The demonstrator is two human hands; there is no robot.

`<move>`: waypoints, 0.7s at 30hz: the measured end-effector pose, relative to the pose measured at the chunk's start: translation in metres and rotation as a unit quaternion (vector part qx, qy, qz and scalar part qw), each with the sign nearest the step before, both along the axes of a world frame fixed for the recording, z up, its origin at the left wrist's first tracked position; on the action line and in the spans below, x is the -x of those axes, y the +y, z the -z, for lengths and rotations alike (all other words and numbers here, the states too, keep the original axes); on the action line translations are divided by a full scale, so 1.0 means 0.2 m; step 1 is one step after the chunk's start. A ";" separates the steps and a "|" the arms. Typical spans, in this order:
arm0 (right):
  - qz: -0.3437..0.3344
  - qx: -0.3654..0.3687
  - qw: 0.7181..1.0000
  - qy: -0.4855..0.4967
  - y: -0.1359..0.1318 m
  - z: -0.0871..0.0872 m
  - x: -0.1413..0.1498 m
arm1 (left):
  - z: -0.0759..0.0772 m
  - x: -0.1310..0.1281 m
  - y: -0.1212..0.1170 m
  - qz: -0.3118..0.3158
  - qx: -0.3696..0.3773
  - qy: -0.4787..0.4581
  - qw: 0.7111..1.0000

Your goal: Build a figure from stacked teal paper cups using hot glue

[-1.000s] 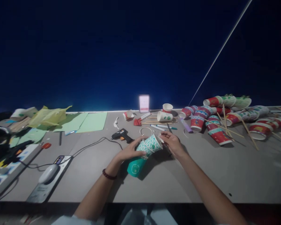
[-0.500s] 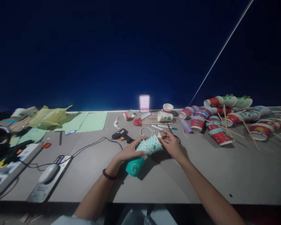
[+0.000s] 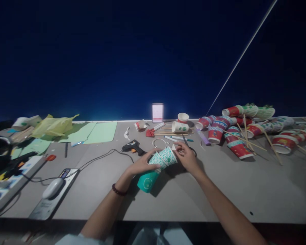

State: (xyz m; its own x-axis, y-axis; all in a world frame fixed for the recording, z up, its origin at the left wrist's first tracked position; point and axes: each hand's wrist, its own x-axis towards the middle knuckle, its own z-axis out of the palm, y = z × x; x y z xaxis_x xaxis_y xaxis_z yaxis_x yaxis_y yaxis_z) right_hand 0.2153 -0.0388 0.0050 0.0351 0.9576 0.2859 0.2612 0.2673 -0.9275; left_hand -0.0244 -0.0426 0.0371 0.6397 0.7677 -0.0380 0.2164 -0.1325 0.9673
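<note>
A curved chain of joined paper cups (image 3: 165,159), green-and-white patterned with a plain teal cup at its lower end, lies tilted in front of me. My left hand (image 3: 145,162) is wrapped over its middle, thumb on the near side. At the upper right end, my right hand (image 3: 185,157) pinches a small white pointed piece (image 3: 173,147) by the cup's rim. Whether that piece touches the rim I cannot tell. Just left of the cups rests a black glue gun (image 3: 133,147). Scissors (image 3: 186,140) lie partly hidden behind my right hand.
Several decorated cup chains (image 3: 219,129) and wooden sticks lie at the right. Loose white cups (image 3: 180,127), markers (image 3: 178,138) and a white ring (image 3: 159,143) are behind my hands. Green paper (image 3: 102,132), a phone (image 3: 44,207), a power strip (image 3: 14,183) and a cable occupy the left.
</note>
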 end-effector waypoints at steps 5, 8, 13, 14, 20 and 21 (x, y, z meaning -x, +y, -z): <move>0.040 0.036 0.997 0.056 0.02 0.01 -0.03 | 0.01 -0.01 -0.01 -0.026 0.033 -0.015 0.999; 0.043 0.076 0.989 0.123 0.04 0.01 -0.04 | 0.03 -0.03 0.00 -0.046 0.036 -0.006 0.998; 0.074 0.067 0.988 0.121 0.05 0.01 -0.07 | 0.09 -0.10 0.01 -0.172 -0.002 0.029 0.985; 0.082 0.058 0.990 0.101 0.06 0.01 -0.08 | 0.10 -0.11 0.02 -0.200 -0.009 0.035 0.979; 0.096 0.044 0.994 -0.005 0.09 0.08 -0.13 | 0.07 -0.13 0.06 -0.250 -0.020 0.061 0.966; 0.093 0.051 0.994 -0.017 0.10 0.09 -0.13 | 0.06 -0.13 0.07 -0.249 -0.023 0.064 0.966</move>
